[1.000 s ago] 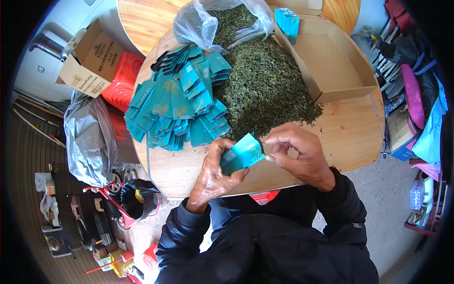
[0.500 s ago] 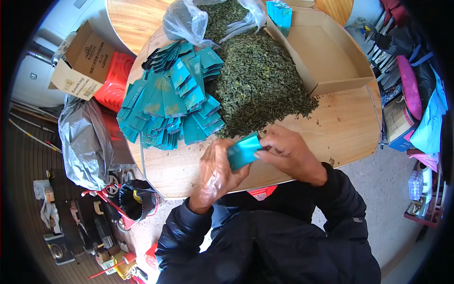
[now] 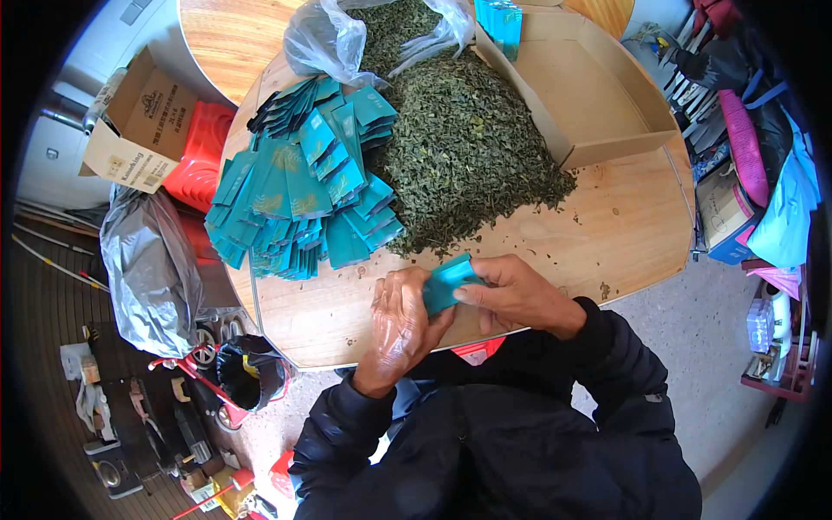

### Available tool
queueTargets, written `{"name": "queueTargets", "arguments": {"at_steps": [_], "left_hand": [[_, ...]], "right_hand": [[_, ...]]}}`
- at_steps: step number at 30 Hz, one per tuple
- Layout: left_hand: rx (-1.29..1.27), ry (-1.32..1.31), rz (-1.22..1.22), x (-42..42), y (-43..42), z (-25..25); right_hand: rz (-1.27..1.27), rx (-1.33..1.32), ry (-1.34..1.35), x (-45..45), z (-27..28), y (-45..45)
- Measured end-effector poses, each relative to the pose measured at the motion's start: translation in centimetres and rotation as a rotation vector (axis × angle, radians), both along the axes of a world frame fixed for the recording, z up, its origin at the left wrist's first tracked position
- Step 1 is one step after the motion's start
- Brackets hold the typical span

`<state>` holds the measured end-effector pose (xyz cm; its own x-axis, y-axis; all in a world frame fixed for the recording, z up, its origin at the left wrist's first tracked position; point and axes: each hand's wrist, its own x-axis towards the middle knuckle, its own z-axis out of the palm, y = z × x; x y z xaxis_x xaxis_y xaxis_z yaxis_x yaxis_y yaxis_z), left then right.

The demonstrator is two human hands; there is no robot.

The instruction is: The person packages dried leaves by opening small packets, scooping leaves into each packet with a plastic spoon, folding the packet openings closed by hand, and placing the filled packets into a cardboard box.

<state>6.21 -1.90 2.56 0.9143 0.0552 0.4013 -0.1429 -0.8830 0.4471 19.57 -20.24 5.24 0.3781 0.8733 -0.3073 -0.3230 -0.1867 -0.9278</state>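
Note:
A small teal packet (image 3: 450, 282) is held between both hands just above the near edge of the wooden table. My left hand (image 3: 406, 319) wraps round its left side, while my right hand (image 3: 517, 297) grips its right end with thumb and fingers. Whether the packet is open or holds anything cannot be seen. Beyond my hands lies a big heap of dried green leaves (image 3: 468, 143), loose tea by its look. Left of the heap, many similar teal packets (image 3: 299, 186) are spread in an overlapping pile.
At the back right sits a shallow cardboard box (image 3: 589, 82) with a bundle of teal packets (image 3: 498, 28) at its left corner. A clear plastic bag (image 3: 334, 43) lies behind the leaves. Left of the table are a carton (image 3: 143, 121) and red stools (image 3: 204, 156).
My right thumb and fingers have shifted onto the packet's face and right end, from pinching its upper right edge. The whole view has shifted slightly.

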Motion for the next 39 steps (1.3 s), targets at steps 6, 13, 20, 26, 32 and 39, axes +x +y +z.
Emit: {"name": "queueTargets", "arguments": {"at_steps": [6,13,20,26,32,39], "left_hand": [[0.019,-0.075,-0.035,0.0,0.3,-0.5],[-0.013,-0.078,-0.056,-0.2,0.7,-1.0],[-0.037,-0.07,-0.087,-0.1,0.8,-0.9],[-0.044,-0.057,-0.044,0.4,1.1,-0.4],[-0.01,-0.067,-0.015,1.1,0.6,0.2],[0.021,0.061,0.105,1.0,0.1,0.5]], "right_hand": [[0.03,-0.05,0.117,0.1,-1.5,-0.2],[0.055,0.12,-0.154,-1.6,-1.0,0.4],[-0.044,0.128,-0.003,-1.6,-2.0,0.5],[-0.109,0.084,-0.042,-0.9,-0.3,-0.2],[-0.118,0.109,-0.043,-0.7,-0.4,-0.1],[-0.136,0.127,-0.181,-0.6,-0.6,0.6]]}}
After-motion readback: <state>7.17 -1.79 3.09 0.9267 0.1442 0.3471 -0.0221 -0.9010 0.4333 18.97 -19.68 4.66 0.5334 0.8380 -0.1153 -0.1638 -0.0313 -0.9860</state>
